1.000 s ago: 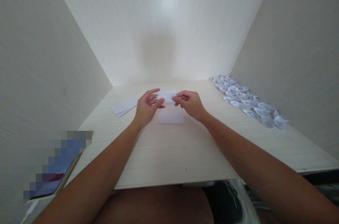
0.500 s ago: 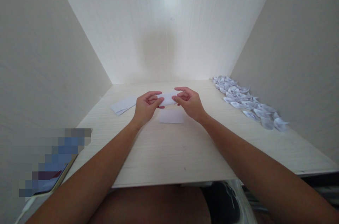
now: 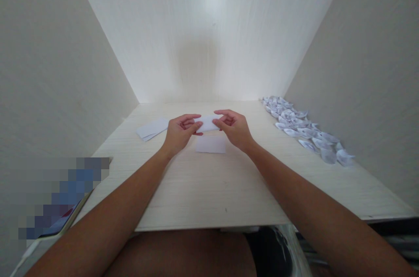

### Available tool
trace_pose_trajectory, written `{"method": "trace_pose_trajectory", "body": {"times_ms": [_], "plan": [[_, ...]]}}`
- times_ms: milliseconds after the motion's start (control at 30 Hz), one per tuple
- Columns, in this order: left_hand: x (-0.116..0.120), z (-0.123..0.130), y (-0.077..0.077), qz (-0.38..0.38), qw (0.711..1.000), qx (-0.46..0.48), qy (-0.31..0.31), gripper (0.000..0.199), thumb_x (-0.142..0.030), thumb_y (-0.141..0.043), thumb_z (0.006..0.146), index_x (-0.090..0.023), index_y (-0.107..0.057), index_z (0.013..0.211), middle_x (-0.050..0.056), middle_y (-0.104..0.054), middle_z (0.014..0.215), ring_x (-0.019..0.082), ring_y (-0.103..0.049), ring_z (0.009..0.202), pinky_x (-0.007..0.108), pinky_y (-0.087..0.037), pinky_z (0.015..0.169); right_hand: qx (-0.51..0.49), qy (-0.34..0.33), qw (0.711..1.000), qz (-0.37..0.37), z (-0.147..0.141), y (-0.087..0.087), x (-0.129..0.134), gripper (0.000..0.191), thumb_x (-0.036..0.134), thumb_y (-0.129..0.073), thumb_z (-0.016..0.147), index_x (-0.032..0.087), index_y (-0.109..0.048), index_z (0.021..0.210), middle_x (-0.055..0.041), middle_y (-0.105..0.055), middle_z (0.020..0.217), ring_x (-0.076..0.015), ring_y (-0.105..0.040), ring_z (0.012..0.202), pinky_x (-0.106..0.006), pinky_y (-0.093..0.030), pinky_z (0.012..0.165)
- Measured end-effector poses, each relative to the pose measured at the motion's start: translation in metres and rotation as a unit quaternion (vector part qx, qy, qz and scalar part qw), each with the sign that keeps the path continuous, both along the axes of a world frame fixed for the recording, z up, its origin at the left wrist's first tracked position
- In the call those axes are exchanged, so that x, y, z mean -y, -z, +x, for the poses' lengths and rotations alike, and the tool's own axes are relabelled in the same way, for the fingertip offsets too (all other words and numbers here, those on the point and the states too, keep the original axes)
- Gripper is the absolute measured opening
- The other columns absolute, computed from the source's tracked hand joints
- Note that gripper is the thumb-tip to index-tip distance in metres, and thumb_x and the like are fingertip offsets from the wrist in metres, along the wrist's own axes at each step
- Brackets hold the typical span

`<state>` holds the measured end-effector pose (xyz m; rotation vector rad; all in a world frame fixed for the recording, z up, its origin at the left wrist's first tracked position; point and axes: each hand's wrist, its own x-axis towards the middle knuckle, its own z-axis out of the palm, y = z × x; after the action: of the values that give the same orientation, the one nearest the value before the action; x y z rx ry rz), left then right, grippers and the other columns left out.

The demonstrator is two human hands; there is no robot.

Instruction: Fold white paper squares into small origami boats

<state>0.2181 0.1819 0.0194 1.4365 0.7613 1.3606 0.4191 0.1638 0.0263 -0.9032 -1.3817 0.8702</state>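
Observation:
Between my two hands, just above the table, is a small white piece of paper [image 3: 208, 123] that looks folded. Its left end is pinched by my left hand [image 3: 183, 129], thumb in front and fingers behind. My right hand [image 3: 233, 127] grips the right end in the same way, index finger stretched along the top. On the table just below the held piece lies a flat white paper slip [image 3: 210, 144]. To the left of my left hand, partly hidden by it, rest a few overlapping white paper strips [image 3: 151, 129].
Many small folded white paper pieces [image 3: 294, 122] lie in a long heap along the right wall. A device with a pixelated screen [image 3: 70, 203] stands at the left edge of the pale table [image 3: 193, 198]. Walls enclose the back and both sides.
The view has shifted slightly. Both hands keep their pinch on the folded paper, with almost no visible movement.

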Motion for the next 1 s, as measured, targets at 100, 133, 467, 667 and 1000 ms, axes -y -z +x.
{"method": "trace_pose_trajectory", "body": {"times_ms": [100, 133, 467, 667, 1000], "plan": [[0.0005, -0.0001, -0.0007, 0.001, 1.000, -0.004, 0.004, 0.052, -0.045, -0.095, 0.066, -0.012, -0.079, 0.103, -0.003, -0.065, 0.065, 0.014, -0.068, 0.066, 0.037, -0.072, 0.067, 0.006, 0.002, 1.000, 0.001, 0.0009, -0.0009, 0.0012, 0.039, 0.042, -0.085, 0.074, 0.018, -0.076, 0.103, 0.0030, -0.066, 0.064, -0.0124, -0.056, 0.058, -0.028, -0.044, 0.055], [0.0005, -0.0001, -0.0011, 0.002, 1.000, -0.004, 0.006, 0.052, -0.045, -0.095, 0.066, -0.012, -0.079, 0.103, -0.004, -0.064, 0.065, 0.014, -0.067, 0.065, 0.037, -0.072, 0.067, 0.008, 0.004, 1.000, 0.002, 0.0012, -0.0010, 0.0015, 0.038, 0.041, -0.085, 0.074, 0.017, -0.076, 0.103, 0.0031, -0.065, 0.064, -0.0122, -0.055, 0.057, -0.027, -0.043, 0.055], [0.0024, 0.0005, -0.0030, -0.006, 1.000, -0.008, 0.018, 0.051, -0.044, -0.096, 0.064, -0.012, -0.079, 0.100, -0.005, -0.063, 0.064, 0.012, -0.064, 0.061, 0.036, -0.071, 0.064, 0.017, 0.033, 0.999, 0.004, 0.0026, 0.0021, 0.0003, 0.032, 0.040, -0.085, 0.075, 0.020, -0.079, 0.099, -0.0030, -0.072, 0.084, -0.0154, -0.066, 0.072, -0.031, -0.053, 0.067], [0.0014, -0.0008, -0.0038, -0.012, 1.000, -0.008, 0.012, 0.056, -0.049, -0.096, 0.064, -0.011, -0.078, 0.102, 0.001, -0.071, 0.072, 0.017, -0.071, 0.070, 0.037, -0.071, 0.064, 0.011, 0.026, 1.000, -0.002, 0.0034, 0.0032, -0.0027, 0.034, 0.044, -0.087, 0.072, 0.020, -0.079, 0.095, -0.0051, -0.077, 0.085, -0.0185, -0.071, 0.078, -0.036, -0.060, 0.077], [-0.0007, -0.0016, -0.0023, -0.015, 1.000, -0.002, 0.017, 0.054, -0.048, -0.097, 0.062, -0.012, -0.079, 0.099, 0.002, -0.073, 0.071, 0.016, -0.070, 0.067, 0.037, -0.071, 0.064, 0.010, 0.017, 1.000, 0.002, 0.0035, 0.0013, -0.0019, 0.030, 0.042, -0.088, 0.073, 0.021, -0.080, 0.092, -0.0055, -0.080, 0.085, -0.0187, -0.073, 0.076, -0.036, -0.060, 0.077]]}}
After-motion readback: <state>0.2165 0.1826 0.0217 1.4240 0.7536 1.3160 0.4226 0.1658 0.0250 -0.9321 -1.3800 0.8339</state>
